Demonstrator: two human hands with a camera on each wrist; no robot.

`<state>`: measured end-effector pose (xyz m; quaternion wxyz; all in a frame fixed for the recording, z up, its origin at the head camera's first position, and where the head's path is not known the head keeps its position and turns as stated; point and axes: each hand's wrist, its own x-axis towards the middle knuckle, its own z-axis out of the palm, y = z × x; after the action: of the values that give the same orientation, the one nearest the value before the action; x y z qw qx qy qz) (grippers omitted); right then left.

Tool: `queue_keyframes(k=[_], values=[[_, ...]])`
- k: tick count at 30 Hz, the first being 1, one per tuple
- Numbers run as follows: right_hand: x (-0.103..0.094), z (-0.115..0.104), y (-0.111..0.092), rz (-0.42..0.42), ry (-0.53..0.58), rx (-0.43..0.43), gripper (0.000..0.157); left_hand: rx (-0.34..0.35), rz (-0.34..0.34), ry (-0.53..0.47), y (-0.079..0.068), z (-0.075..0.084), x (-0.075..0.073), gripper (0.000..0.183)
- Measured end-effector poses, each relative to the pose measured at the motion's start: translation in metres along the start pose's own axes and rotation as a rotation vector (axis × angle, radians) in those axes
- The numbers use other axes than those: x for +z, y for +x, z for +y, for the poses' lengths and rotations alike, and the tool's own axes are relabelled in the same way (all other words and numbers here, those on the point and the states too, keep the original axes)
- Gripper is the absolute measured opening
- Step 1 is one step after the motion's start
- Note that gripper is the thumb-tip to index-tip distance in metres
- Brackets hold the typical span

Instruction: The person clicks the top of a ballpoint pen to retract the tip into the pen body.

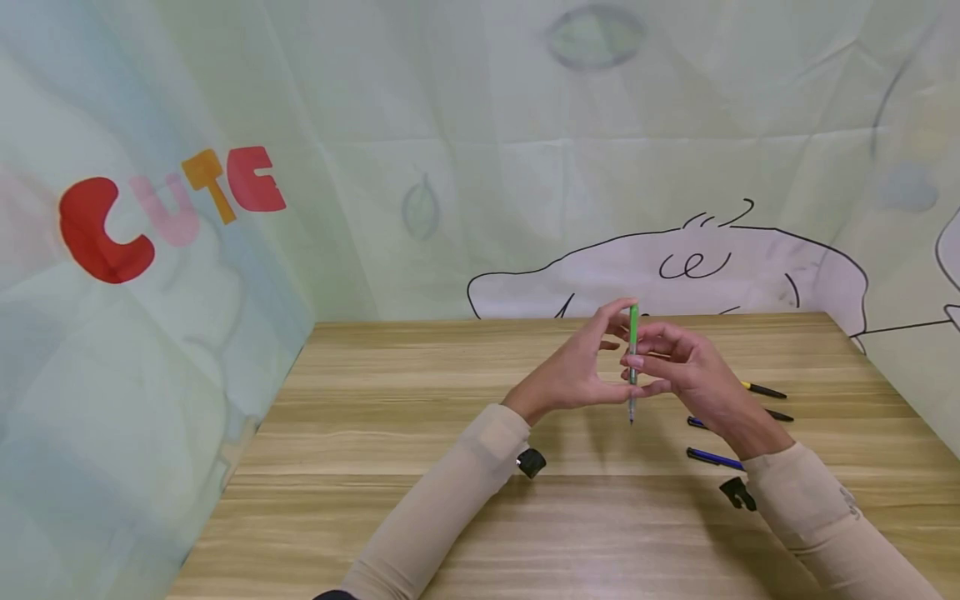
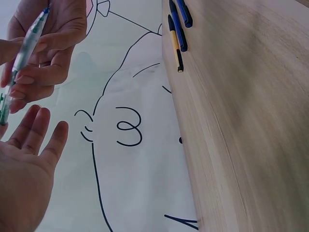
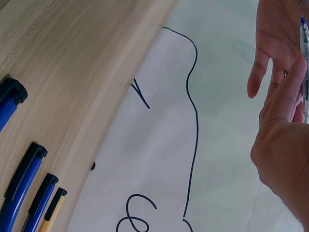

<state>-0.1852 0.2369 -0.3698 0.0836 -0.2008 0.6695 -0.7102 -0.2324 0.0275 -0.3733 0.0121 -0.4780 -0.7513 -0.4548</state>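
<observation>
A pen (image 1: 633, 323) with a green upper part and a clear lower barrel stands upright in the air above the table, its dark blue tip pointing down. My left hand (image 1: 558, 371) holds it between the index finger at the top end and the thumb lower on the barrel; the other left fingers are spread. My right hand (image 1: 705, 379) pinches the middle of the barrel between thumb and fingers. In the left wrist view the clear pen (image 2: 30, 43) crosses in front of the right fingers. The right wrist view catches only part of the pen (image 3: 304, 41) at its edge.
On the wooden table (image 1: 390, 450), to the right, lie a blue pen (image 1: 712, 457), another blue pen (image 1: 697, 423) partly behind the right wrist, and a yellow and black pen (image 1: 767, 390). A printed cloth backdrop (image 1: 360, 167) hangs behind and to the left.
</observation>
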Motion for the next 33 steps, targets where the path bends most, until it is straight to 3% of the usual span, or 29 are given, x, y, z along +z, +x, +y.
queue_keyframes(k=[6,13,24,33], values=[[-0.0001,-0.0002,-0.0007,0.0,-0.016,0.007,0.02,0.002,-0.002,0.001,0.0001,-0.0012,0.0006,0.11],[-0.0003,0.0006,-0.0009,-0.009,-0.01,0.007,0.023,0.051,0.007,-0.002,0.003,-0.0021,-0.0012,0.111],[0.0004,-0.0008,-0.0006,0.011,-0.055,0.045,0.023,0.037,0.011,0.004,0.0025,-0.0009,-0.0022,0.115],[-0.0004,-0.0006,-0.0006,-0.006,-0.048,0.026,0.023,0.039,0.013,-0.04,0.0015,-0.0012,-0.0019,0.114]])
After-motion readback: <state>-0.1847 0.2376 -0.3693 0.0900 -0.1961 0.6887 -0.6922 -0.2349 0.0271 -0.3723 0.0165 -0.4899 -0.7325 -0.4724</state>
